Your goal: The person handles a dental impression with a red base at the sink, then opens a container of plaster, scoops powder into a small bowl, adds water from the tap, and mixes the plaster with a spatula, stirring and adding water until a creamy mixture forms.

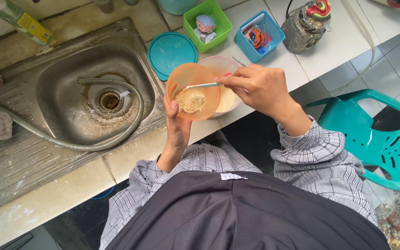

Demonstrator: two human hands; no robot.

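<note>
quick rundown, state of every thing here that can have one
left hand: holds orange bowl, tilted
orange bowl: tan powder inside
right hand: grips a white spoon
white spoon: tip over the powder
pink bowl: open, on counter
teal lid: off, lying flat
sink: dry, hose coiled inside

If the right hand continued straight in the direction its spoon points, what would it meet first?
The right hand points its white spoon toward picture left. The spoon tip would likely first meet the beige powder in the tilted orange bowl held by the left hand; depth is uncertain.
</note>
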